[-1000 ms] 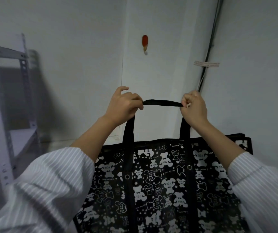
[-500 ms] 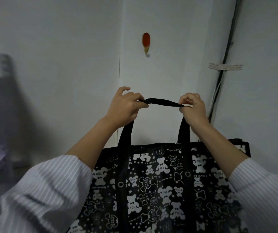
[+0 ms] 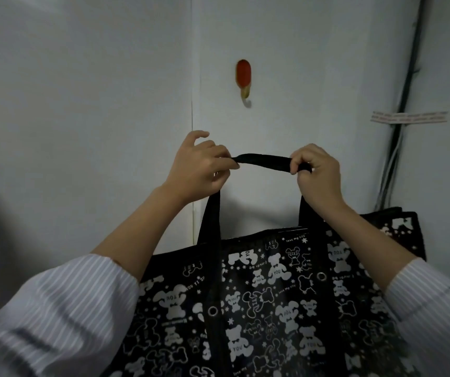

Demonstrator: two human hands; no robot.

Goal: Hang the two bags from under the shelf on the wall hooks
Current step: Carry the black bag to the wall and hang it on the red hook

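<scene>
Left hand (image 3: 199, 170) and right hand (image 3: 317, 172) both pinch the black strap (image 3: 263, 161) of the bear-print bag (image 3: 267, 300), stretched level between them. Red wall hook (image 3: 243, 77) sits straight above the strap's midpoint, apart, roughly equidistant from both hands.

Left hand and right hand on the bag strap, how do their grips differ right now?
The left hand pinches the strap with its index finger lifted free, while the right hand has all fingers curled in. The left hand sits nearly under the red wall hook; the right hand is farther to the side. Both hold the black bear-print bag up, below the hook.
</scene>
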